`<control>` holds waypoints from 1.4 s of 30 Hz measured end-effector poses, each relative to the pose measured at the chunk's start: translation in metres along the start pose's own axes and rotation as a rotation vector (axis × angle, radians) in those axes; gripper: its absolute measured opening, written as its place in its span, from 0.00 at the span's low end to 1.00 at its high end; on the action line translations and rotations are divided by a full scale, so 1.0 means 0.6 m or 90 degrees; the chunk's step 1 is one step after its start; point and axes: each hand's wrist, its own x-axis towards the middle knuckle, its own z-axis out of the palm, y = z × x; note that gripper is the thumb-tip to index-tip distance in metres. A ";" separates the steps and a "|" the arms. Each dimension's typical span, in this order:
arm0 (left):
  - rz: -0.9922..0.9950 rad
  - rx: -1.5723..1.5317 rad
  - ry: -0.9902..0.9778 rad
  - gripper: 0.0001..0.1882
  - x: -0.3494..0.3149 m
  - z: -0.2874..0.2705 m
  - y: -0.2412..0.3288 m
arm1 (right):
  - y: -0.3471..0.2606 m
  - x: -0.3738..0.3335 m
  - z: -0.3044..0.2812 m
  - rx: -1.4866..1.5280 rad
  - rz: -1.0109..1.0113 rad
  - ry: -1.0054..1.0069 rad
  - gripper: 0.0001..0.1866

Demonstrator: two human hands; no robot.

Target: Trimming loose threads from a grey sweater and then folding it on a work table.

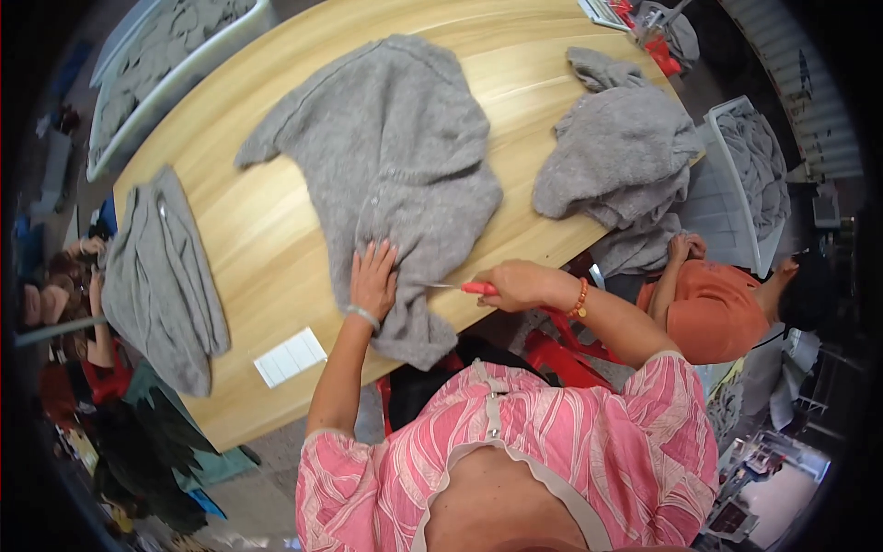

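Observation:
A grey knitted sweater (395,166) lies spread across the wooden table, its lower end hanging over the near edge. Flat on its lower part rests my left hand (373,279), fingers stretched out and a band around the wrist. My right hand (516,285), with an orange bead bracelet, is closed around a thin tool with a red handle (479,289). The tool's slim metal shaft points left, and its tip reaches the knit beside my left hand. Whether the tip ends in a hook or a point is too small to tell.
More grey knitwear (621,152) is heaped at the right, and a folded grey garment (164,281) lies at the left edge. A white paper slip (290,357) sits on the table (258,239). Bins (189,110) of knitwear stand around. A person in orange (713,313) sits at right.

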 end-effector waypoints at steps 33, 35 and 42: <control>-0.670 -0.569 -0.130 0.28 -0.002 -0.040 0.126 | 0.229 -0.083 -0.083 0.183 0.112 0.363 0.18; -0.564 -0.359 0.037 0.30 -0.024 -0.038 0.109 | 0.203 -0.045 -0.078 0.171 0.093 0.348 0.18; -0.103 0.070 0.255 0.35 0.177 -0.100 0.111 | 0.155 -0.028 -0.067 0.155 0.093 0.344 0.17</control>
